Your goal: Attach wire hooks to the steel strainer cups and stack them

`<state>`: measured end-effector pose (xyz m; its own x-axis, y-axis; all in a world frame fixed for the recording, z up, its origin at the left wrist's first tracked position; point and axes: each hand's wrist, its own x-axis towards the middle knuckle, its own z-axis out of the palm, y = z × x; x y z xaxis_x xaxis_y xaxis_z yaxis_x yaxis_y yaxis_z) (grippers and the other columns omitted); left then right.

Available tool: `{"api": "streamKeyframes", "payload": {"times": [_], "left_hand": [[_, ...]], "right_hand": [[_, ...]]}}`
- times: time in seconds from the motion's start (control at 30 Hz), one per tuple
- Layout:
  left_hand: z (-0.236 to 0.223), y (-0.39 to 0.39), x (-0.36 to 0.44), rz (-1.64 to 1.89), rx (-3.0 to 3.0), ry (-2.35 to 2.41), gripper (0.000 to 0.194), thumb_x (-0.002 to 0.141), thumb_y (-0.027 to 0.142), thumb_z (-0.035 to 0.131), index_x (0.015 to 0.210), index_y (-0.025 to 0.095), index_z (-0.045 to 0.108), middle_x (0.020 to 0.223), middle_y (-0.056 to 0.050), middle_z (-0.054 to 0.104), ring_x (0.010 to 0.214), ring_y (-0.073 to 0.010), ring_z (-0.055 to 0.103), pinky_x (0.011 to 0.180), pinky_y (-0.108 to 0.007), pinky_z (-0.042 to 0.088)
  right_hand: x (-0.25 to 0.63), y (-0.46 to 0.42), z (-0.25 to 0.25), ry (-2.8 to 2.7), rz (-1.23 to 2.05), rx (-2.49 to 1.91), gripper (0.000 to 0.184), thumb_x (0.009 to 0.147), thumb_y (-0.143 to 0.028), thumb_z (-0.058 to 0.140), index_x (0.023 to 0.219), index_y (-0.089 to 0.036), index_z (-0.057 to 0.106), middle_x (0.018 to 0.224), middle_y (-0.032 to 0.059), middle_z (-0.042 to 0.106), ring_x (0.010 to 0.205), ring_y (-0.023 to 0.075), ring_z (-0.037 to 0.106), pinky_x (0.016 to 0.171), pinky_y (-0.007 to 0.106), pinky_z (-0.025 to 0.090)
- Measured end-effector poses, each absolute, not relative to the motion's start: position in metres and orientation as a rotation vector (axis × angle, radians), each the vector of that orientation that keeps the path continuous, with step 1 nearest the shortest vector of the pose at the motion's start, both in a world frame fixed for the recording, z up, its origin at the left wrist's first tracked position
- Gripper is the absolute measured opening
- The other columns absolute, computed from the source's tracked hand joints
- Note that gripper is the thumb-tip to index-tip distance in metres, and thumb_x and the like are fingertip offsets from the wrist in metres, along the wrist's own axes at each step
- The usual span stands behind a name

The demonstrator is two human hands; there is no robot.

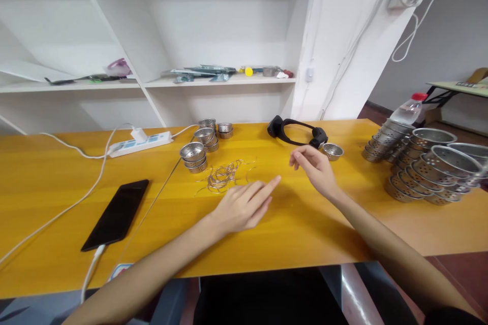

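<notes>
reaches in over the orange table [305,233] from the lower left of the frame with the left hand [242,205], stopping near the middle. points the index finger to the right, slightly apart from the others, with those bent a little beneath it. comes in from the lower right with the right hand [314,167], curling its fingers inward just right of centre; cannot tell whether thumb and fingertips meet, or pinch anything thin.

has a loose tangle of thin, curved metal wires [223,176] just beyond the left hand, left of centre. shows short stacks of small perforated metal cups [193,153] behind and to the left of the wires. near the right hand, towards the shelves, shows a black band-like device [297,133] and a lone metal cup [333,151] just beside it.

at the right of the frame, shows taller, leaning stacks of perforated cups [430,172], with a red-capped clear bottle [407,110] behind. at the left, shows a dark phone [116,216] plugged into a white cable [91,269], and beyond it a white power strip [143,144]. across the upper left and top centre, shows white shelves [224,25] holding small items.
</notes>
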<state>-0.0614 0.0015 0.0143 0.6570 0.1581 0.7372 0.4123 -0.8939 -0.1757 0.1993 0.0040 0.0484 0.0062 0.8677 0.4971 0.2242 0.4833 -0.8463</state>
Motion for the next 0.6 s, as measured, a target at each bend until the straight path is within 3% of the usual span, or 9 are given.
{"api": "streamKeyframes", "payload": {"times": [0.1,0.17,0.37,0.6], "left_hand": [[0.016,0.001,-0.061,-1.083,-2.542,-0.475,0.072,0.107,0.019,0.052,0.170,0.013,0.019,0.105,-0.008,0.077,0.073,-0.0160,0.072,0.060,-0.028,0.061],[0.017,0.002,-0.061,-1.095,-2.539,-0.497,0.073,0.107,0.020,0.052,0.171,0.013,0.018,0.109,-0.009,0.077,0.073,-0.0161,0.073,0.060,-0.028,0.062],[0.015,0.004,-0.062,-1.114,-2.547,-0.525,0.073,0.107,0.021,0.053,0.171,0.013,0.017,0.116,-0.012,0.077,0.079,-0.0171,0.076,0.064,-0.028,0.064],[0.016,0.004,-0.064,-1.095,-2.561,-0.518,0.067,0.107,0.020,0.051,0.168,0.015,0.024,0.116,-0.011,0.078,0.082,-0.0174,0.076,0.064,-0.027,0.063]], "right_hand": [[0.220,0.016,0.048,-1.611,0.010,-1.091,0.010,0.101,-0.028,0.063,0.108,-0.023,0.068,0.103,0.0093,0.071,0.095,0.0242,0.069,0.083,0.040,0.058],[0.231,0.022,0.048,-1.631,-0.187,-1.111,0.012,0.101,-0.023,0.058,0.108,-0.023,0.068,0.106,0.0105,0.070,0.094,0.0243,0.069,0.082,0.041,0.059],[0.238,0.026,0.044,-1.593,-0.256,-1.161,0.014,0.101,-0.020,0.054,0.105,-0.023,0.067,0.109,0.0116,0.067,0.099,0.0255,0.069,0.081,0.040,0.060],[0.238,0.021,0.051,-1.633,-0.291,-1.256,0.017,0.098,-0.022,0.056,0.110,-0.025,0.069,0.123,0.0149,0.063,0.121,0.0332,0.063,0.104,0.053,0.054]]}}
